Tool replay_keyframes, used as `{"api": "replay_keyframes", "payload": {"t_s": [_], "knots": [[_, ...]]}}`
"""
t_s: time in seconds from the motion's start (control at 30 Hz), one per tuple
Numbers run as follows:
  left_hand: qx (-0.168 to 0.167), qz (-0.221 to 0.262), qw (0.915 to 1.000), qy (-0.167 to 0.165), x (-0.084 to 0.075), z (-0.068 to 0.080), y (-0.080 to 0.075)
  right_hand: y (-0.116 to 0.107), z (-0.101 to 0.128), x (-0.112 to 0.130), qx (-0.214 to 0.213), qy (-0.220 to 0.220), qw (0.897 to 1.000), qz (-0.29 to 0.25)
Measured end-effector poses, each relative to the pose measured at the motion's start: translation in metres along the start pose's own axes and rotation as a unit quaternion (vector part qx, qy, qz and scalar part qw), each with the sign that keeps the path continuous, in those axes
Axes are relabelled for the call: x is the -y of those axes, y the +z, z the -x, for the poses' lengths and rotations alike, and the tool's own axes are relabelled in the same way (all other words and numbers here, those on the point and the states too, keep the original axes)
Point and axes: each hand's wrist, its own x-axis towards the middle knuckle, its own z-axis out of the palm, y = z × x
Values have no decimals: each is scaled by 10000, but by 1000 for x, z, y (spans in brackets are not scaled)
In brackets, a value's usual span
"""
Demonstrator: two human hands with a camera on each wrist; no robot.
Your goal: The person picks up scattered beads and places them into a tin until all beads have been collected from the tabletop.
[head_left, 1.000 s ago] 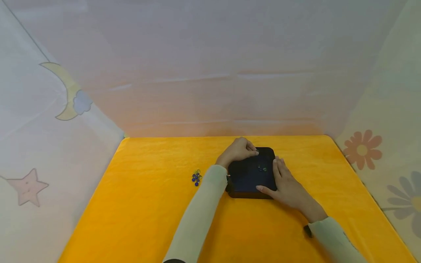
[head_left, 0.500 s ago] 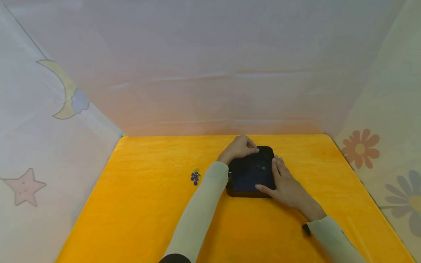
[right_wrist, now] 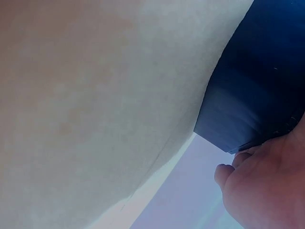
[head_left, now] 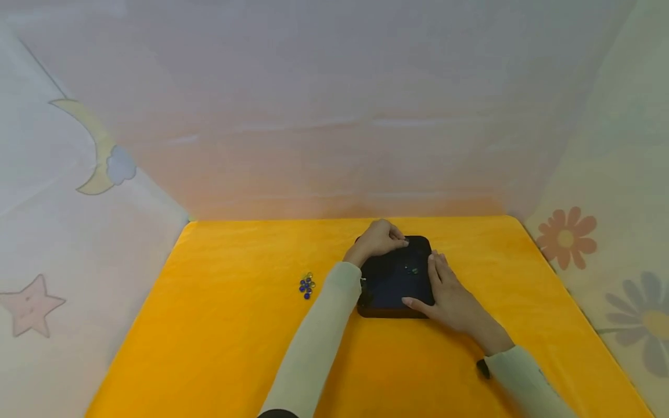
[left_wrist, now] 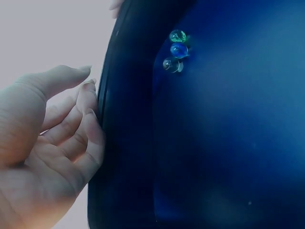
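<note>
Left grip (head_left: 377, 239) is held at the far side of the dark box (head_left: 389, 312), fingers bent; whether anything is pinched cannot be told. The box's right side is touched by the right grip (head_left: 456, 305), fingers straight. Three marbles (left_wrist: 179, 49) are seen inside. More marbles, the loose bunch (head_left: 306, 285), are spread leftward, nearer the left grip, but blocked off by the left sleeve (head_left: 319, 337).
</note>
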Motion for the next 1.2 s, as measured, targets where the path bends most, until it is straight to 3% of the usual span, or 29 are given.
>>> {"api": "replay_keyframes", "payload": {"t_s": [0.77, 1.0, 1.2], "knots": [[-89, -103, 9999, 105, -1, 2, -6, -6, -2, 4, 57, 35, 10000, 71], [-85, -534, 9982, 266, -5, 20, -24, -5, -4, 2, 86, 49, 9998, 192], [-123, -766, 9969, 131, -1, 35, -40, -8, -5, 1, 131, 32, 9998, 149]]}}
